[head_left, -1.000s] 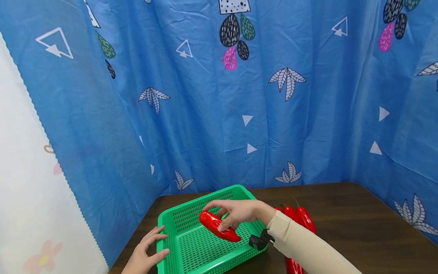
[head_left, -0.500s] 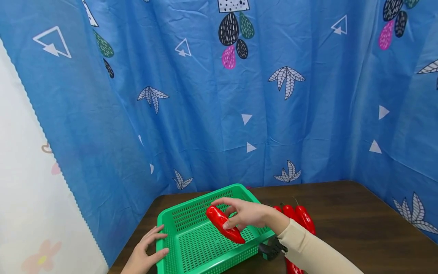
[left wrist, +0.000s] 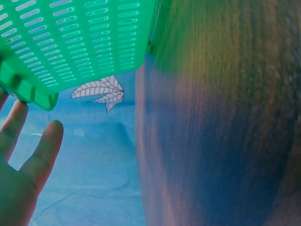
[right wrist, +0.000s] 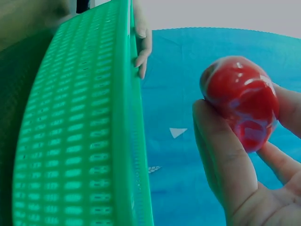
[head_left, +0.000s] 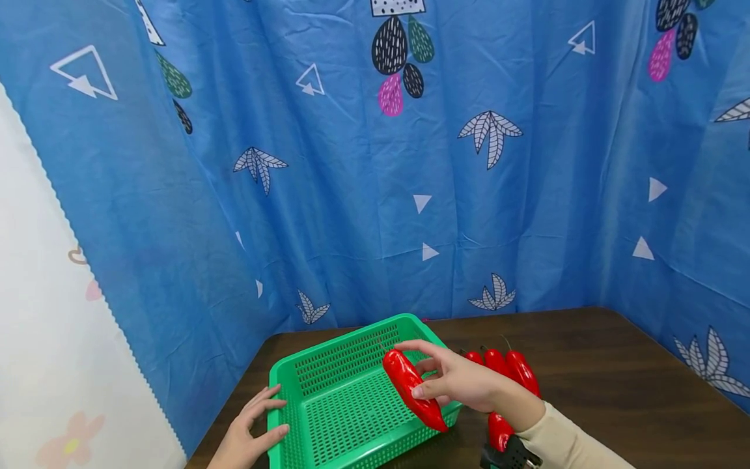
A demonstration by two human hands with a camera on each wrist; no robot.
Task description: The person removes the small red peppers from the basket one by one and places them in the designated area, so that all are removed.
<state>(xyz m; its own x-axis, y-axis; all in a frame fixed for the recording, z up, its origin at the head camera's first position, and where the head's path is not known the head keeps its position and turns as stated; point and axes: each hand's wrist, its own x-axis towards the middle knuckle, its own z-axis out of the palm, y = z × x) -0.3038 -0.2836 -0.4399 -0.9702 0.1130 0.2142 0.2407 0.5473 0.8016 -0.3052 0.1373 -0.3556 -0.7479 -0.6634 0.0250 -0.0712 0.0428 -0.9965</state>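
Note:
My right hand [head_left: 469,381] pinches a shiny red chili pepper [head_left: 410,384] between thumb and fingers, above the right part of a green plastic basket [head_left: 375,451]. The pepper is tilted, its stem end up and to the left. In the right wrist view the same chili pepper [right wrist: 242,96] shows end-on, apart from the basket wall [right wrist: 70,122]. My left hand [head_left: 243,433] rests with spread, fairly straight fingers at the basket's left rim. The left wrist view shows those fingers [left wrist: 42,155] beside the basket's perforated wall [left wrist: 89,42].
Several more red chili peppers [head_left: 521,371] lie on the dark wooden table [head_left: 592,378] right of the basket, partly hidden by my right forearm. A blue patterned curtain [head_left: 351,195] hangs behind the table, with a white cloth [head_left: 35,293] at the left.
My right hand has moved right with the chili pepper, from over the basket's middle toward its right side, and the pepper tilts more steeply. The left hand stays at the rim.

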